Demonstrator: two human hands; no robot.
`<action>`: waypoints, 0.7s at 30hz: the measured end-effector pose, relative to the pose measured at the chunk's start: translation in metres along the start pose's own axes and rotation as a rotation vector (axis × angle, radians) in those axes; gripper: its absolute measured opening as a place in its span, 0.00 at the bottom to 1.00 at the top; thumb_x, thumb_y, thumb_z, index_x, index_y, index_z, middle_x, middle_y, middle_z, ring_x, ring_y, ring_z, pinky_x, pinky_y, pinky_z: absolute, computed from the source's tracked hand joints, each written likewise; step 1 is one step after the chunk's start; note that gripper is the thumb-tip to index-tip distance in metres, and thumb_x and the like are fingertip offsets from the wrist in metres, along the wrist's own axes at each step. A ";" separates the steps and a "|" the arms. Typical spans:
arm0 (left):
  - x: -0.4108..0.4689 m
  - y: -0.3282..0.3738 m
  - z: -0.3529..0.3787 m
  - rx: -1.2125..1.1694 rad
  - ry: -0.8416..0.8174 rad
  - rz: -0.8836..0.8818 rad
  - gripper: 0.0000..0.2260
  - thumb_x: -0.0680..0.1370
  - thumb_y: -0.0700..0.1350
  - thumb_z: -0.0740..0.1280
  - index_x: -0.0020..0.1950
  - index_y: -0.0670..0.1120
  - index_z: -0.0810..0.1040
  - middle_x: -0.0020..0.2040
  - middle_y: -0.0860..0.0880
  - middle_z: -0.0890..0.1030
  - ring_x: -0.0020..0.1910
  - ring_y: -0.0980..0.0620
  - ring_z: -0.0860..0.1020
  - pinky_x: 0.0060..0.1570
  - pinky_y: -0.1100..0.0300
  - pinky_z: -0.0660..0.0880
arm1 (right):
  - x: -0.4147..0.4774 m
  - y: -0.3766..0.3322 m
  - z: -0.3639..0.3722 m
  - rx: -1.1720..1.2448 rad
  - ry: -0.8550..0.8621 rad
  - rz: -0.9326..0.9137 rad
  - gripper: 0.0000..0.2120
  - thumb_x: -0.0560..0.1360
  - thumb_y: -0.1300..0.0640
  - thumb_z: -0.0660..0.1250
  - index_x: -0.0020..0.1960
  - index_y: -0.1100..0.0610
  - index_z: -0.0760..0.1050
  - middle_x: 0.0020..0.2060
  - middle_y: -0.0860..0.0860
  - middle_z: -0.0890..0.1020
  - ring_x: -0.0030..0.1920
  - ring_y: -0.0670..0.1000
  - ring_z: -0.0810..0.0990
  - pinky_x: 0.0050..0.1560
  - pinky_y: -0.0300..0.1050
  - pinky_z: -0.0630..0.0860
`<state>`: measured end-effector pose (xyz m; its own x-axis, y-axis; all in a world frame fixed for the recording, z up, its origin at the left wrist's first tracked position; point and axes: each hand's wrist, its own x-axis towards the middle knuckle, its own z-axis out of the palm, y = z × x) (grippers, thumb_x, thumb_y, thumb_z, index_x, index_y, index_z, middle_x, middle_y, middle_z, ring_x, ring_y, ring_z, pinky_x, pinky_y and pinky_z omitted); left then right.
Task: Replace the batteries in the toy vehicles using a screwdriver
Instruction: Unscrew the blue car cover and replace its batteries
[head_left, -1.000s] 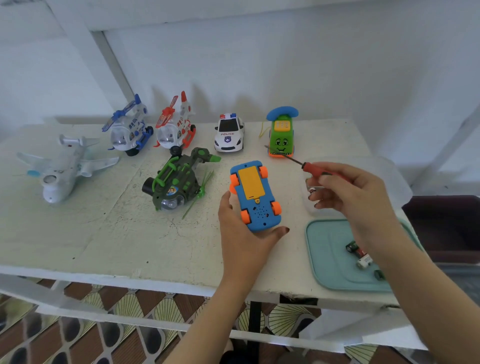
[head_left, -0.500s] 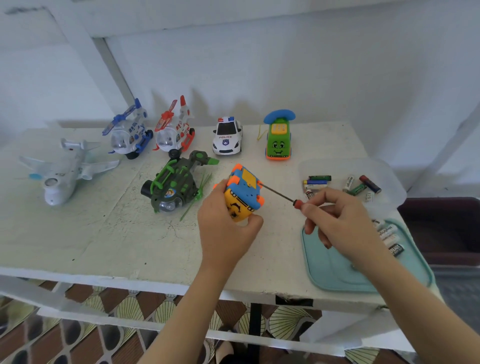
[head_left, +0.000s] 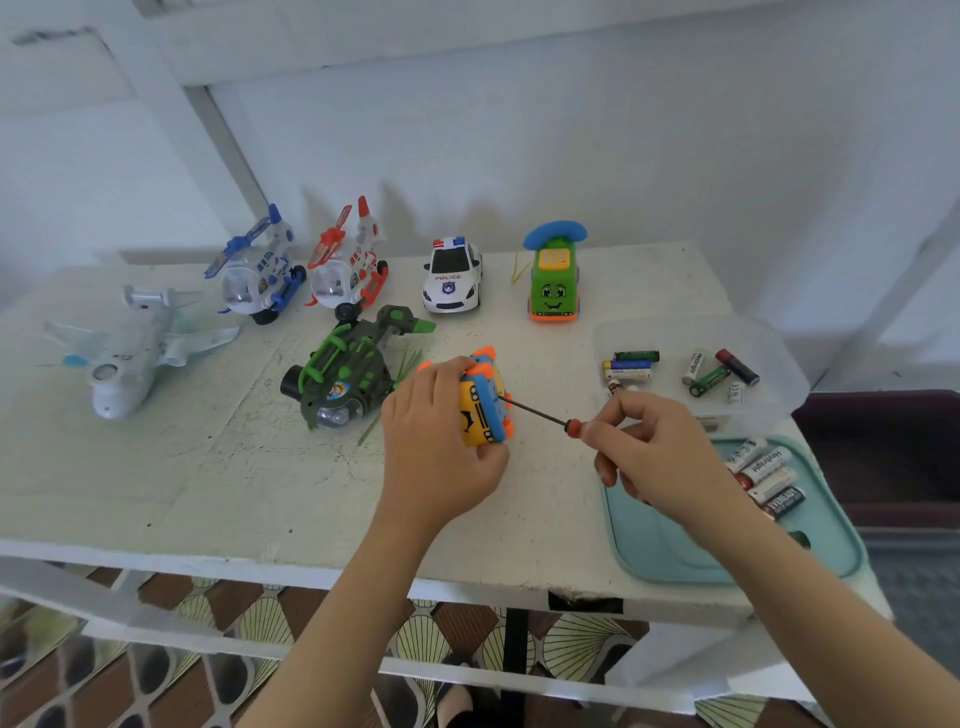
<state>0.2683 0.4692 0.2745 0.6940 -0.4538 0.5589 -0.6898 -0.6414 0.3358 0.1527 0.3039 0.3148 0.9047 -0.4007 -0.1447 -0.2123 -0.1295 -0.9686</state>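
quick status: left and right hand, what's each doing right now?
Left hand: closed, gripping the blue-and-yellow toy car.
Right hand: closed, pinching the screwdriver, tip against the car.

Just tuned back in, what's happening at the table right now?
A person is working on a blue-and-yellow toy car. The left hand grips it tipped on its side, and the right hand holds a screwdriver with its tip against the car's underside. Batteries lie in the clear tub and on the teal lid.
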 end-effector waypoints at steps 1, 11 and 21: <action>0.000 0.000 0.000 0.010 -0.002 0.008 0.28 0.64 0.51 0.69 0.62 0.44 0.73 0.53 0.48 0.77 0.51 0.47 0.74 0.50 0.57 0.64 | 0.000 0.000 0.000 0.009 -0.002 0.009 0.11 0.75 0.57 0.69 0.37 0.61 0.72 0.21 0.52 0.76 0.21 0.49 0.60 0.21 0.37 0.59; 0.003 -0.009 0.012 0.183 0.048 0.076 0.29 0.65 0.54 0.78 0.60 0.43 0.75 0.51 0.45 0.79 0.48 0.43 0.77 0.45 0.53 0.70 | -0.002 0.004 0.016 -0.024 0.008 0.003 0.11 0.77 0.57 0.66 0.42 0.63 0.69 0.22 0.52 0.72 0.19 0.43 0.64 0.23 0.33 0.63; 0.002 -0.002 0.018 0.261 0.129 0.089 0.32 0.62 0.52 0.79 0.60 0.44 0.68 0.50 0.44 0.78 0.46 0.43 0.76 0.46 0.51 0.73 | -0.016 0.012 0.044 -0.069 0.096 -0.075 0.10 0.80 0.55 0.61 0.43 0.60 0.67 0.22 0.46 0.67 0.21 0.43 0.62 0.23 0.35 0.60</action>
<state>0.2747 0.4584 0.2616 0.5897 -0.4436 0.6749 -0.6589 -0.7475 0.0844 0.1517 0.3488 0.2965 0.8801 -0.4722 -0.0492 -0.1735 -0.2234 -0.9591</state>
